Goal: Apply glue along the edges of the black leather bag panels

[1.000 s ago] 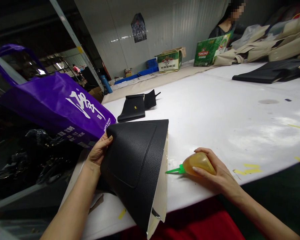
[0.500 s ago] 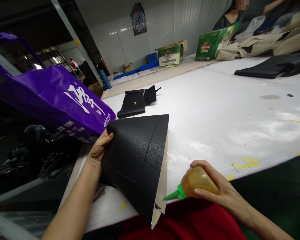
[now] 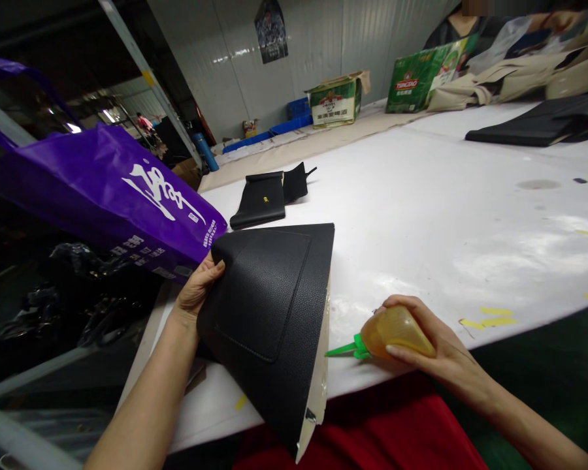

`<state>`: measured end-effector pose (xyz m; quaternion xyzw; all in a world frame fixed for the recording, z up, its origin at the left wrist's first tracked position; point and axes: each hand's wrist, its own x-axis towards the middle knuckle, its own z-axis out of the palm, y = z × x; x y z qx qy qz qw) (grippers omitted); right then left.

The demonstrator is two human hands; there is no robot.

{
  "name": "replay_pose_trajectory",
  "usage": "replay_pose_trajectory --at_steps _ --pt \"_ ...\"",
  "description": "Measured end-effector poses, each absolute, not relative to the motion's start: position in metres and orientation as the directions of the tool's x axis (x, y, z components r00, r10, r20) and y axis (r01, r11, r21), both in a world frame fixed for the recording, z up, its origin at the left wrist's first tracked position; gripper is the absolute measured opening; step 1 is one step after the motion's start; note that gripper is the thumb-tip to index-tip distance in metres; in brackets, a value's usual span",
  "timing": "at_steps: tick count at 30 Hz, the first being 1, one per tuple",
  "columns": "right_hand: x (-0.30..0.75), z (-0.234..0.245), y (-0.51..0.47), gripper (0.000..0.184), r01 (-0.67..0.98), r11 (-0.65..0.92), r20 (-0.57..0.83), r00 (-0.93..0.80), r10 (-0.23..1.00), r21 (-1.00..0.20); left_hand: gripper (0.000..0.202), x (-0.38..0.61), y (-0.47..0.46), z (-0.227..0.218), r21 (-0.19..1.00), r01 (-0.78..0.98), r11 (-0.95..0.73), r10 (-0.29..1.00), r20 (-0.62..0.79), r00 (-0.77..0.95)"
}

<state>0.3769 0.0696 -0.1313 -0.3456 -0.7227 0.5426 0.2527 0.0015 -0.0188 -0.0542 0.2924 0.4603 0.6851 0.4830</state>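
Note:
My left hand (image 3: 200, 287) grips the left edge of a black leather panel (image 3: 269, 307), its thumb on top and the other fingers underneath. The panel is curved and carries a stitched outline; its pale inner side shows along the right edge, with glossy wet-looking spots. In my right hand (image 3: 421, 333) is a squeeze glue bottle (image 3: 396, 333) with amber liquid and a green nozzle. The bottle is tilted, and its nozzle tip is right beside the panel's pale edge; whether they touch I cannot tell.
A purple bag (image 3: 108, 189) stands at the left. Behind the panel lies a folded black piece (image 3: 259, 199) on the white table (image 3: 396, 215). Cartons (image 3: 336, 104), beige material (image 3: 509, 81) and more black pieces (image 3: 529, 124) are at the back, near another person.
My right hand has raised the glue bottle, its nozzle tip moving up along the panel's right edge. My left hand keeps its hold on the panel, which has barely shifted.

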Motion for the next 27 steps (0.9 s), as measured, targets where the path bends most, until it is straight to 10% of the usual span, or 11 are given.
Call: replay_pose_trajectory --at_steps 16,22,27 --pt "0.3741 -0.1333 0.0712 0.047 0.235 0.174 -0.059 -0.738 0.673 -0.956 0.04 -0.0049 -0.0162 -0.0575 0.923 -0.369 -0.108 0.927 -0.041 -0.373" --pt "0.3706 -0.1327 0.0779 0.049 0.268 0.201 0.011 -0.574 0.819 -0.942 0.038 -0.0048 -0.0156 -0.0566 0.919 -0.382 -0.099 0.934 -0.047 -0.354" --pt "0.3691 -0.1294 0.0788 0.047 0.24 0.197 -0.048 -0.739 0.672 -0.951 0.035 -0.0051 -0.014 -0.0566 0.919 -0.381 -0.1 0.93 -0.05 -0.364"
